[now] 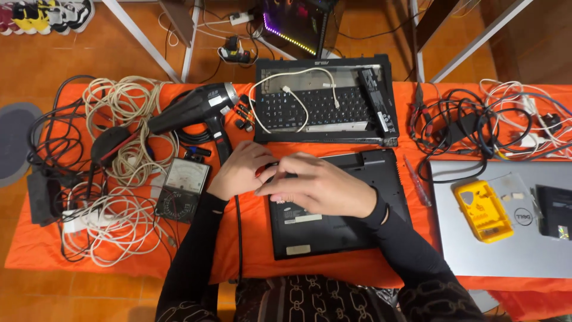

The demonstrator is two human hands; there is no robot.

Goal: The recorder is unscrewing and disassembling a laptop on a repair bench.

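Note:
A black laptop (333, 223) lies bottom-up on the orange cloth (47, 250) right in front of me. My left hand (241, 170) rests at its upper left corner, fingers curled against the edge. My right hand (319, 185) lies flat across the laptop's upper left part, fingers pointing left and meeting the left hand. What is under the fingers is hidden, and no tool shows in either hand.
Behind lies a stripped black laptop base (325, 107) with keyboard and a white cable. A black hair dryer (196, 107), an analog multimeter (183, 189) and cable tangles (119, 179) sit left. Right are a silver laptop (500, 238), a yellow case (482, 210), a screwdriver (417, 182) and more cables.

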